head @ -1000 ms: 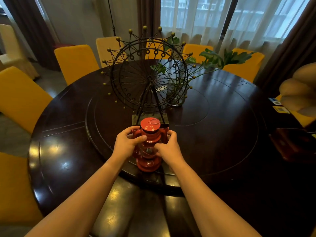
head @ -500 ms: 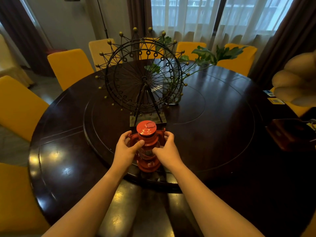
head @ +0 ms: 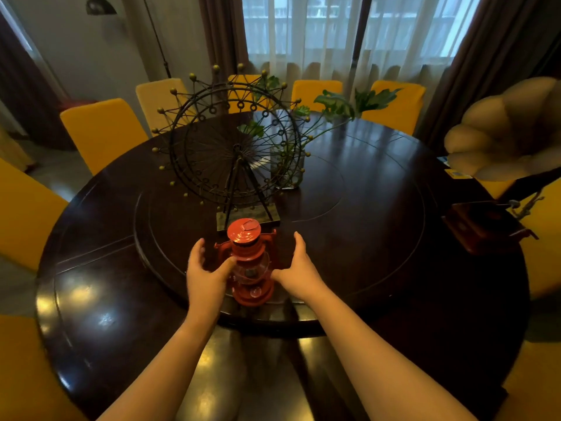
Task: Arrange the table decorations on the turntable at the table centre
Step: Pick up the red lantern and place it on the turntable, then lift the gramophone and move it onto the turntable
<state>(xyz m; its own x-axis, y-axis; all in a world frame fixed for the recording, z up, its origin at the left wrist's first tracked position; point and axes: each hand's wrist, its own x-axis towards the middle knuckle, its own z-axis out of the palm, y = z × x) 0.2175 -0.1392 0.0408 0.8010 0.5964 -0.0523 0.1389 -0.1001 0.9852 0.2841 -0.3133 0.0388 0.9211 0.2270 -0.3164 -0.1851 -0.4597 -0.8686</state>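
A red lantern (head: 249, 262) stands upright on the near rim of the dark wooden turntable (head: 364, 238). My left hand (head: 205, 275) is open just left of it, thumb close to the glass. My right hand (head: 297, 268) is open on its right side, fingers spread and off the lantern. Behind the lantern a black wire ferris-wheel ornament (head: 233, 147) stands on a grey base. A glass vase with green leafy stems (head: 288, 165) sits behind the wheel to the right.
The round dark table (head: 91, 299) is ringed by yellow chairs (head: 100, 129). A dark red box with a gramophone horn (head: 485, 229) sits at the table's right edge. Curtains and a window lie behind.
Both hands have let go of the lantern and drawn apart sideways. The lantern stays standing on the turntable's near rim.
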